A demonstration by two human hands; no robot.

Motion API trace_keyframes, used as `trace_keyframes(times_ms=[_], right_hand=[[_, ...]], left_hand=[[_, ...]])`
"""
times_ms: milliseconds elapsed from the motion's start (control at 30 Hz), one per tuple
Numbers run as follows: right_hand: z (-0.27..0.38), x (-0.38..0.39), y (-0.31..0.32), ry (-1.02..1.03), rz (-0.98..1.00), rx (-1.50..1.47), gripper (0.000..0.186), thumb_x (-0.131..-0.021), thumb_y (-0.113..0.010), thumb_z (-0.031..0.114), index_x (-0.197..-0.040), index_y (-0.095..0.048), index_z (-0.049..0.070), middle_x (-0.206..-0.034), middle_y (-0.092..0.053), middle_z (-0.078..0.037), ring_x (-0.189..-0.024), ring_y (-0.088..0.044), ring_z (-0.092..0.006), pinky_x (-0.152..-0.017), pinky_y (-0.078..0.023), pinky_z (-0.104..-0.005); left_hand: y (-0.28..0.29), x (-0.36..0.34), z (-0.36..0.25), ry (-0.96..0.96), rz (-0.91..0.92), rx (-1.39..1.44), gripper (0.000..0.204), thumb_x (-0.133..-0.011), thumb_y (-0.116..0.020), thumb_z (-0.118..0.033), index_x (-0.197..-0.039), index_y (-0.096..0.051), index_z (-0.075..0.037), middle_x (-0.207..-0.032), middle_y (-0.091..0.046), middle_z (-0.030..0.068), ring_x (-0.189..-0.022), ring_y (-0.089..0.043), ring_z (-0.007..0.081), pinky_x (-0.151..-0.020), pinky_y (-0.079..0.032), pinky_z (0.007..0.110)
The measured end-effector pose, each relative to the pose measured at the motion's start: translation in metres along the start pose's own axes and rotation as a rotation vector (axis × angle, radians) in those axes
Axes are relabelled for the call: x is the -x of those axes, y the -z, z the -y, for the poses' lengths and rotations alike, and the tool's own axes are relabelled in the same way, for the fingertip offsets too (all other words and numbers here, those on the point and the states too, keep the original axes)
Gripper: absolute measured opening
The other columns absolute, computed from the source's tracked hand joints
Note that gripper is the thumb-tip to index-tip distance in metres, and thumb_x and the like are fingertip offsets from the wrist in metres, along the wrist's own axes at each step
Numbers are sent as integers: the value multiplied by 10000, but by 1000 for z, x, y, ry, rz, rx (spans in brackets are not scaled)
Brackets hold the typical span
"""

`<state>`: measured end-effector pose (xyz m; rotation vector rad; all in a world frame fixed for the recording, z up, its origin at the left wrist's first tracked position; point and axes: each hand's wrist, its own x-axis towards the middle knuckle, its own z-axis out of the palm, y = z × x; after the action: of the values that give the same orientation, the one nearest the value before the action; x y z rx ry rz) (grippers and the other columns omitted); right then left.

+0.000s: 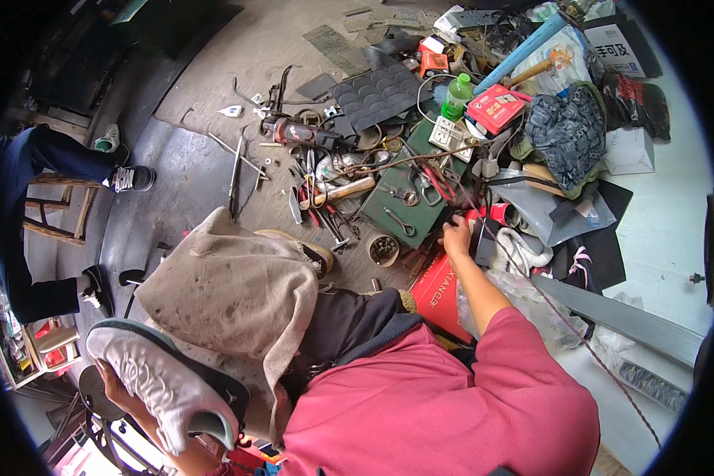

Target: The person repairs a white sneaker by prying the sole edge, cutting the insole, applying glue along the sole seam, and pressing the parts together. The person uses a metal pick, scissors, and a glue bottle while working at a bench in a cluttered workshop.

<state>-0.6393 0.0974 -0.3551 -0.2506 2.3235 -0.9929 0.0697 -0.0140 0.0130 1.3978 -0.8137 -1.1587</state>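
My left hand (119, 391) grips a white lace-up sneaker (155, 381) from its outer side, mostly hidden behind the shoe. The sneaker has a dark green edge and lies tilted over my lap's left side. On my lap is a stained beige cloth (222, 274). My right arm stretches forward, and my right hand (456, 238) is beside the right end of a green metal box (408, 208), above a red box (440, 295). Its fingers are curled; what they hold, if anything, is too small to tell. Scissors (398, 222) and red-handled pliers (438, 181) rest on the green box.
Tools surround a hammer (337, 193) on the floor. A small tub of bits (383, 249) stands near my knee. Farther off are a black sole sheet (377, 94), a green bottle (456, 97) and a red carton (496, 109). Another person's legs (63, 159) are at left.
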Motion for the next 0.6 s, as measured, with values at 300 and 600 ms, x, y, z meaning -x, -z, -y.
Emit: trace_keyframes(times_ms=[300,600], right_hand=[[2,-20,-19,161,-34,339,467,-785,-554,54,-1213,-665,-97,-1184,-693,-361,-1199,-640,-504,-1081,-486,-489],[-6,-14,-32,275,-76,482,250,-836,-525,27,-975,-690,-98,-1016,-686,-389,-1065,-649,-558,-957,-505,-563]], left_hand=[[0,-30,2,-93,-223,-258,463,-1108,-513,-342,-1413,-611,-9,-1222,-714,94,-1020,-726,217,-919,-599,382],[-44,-37,-19,-7,-209,-44,448,-1083,-514,-315,-1398,-613,-12,-1247,-696,83,-1115,-680,185,-1004,-533,385]])
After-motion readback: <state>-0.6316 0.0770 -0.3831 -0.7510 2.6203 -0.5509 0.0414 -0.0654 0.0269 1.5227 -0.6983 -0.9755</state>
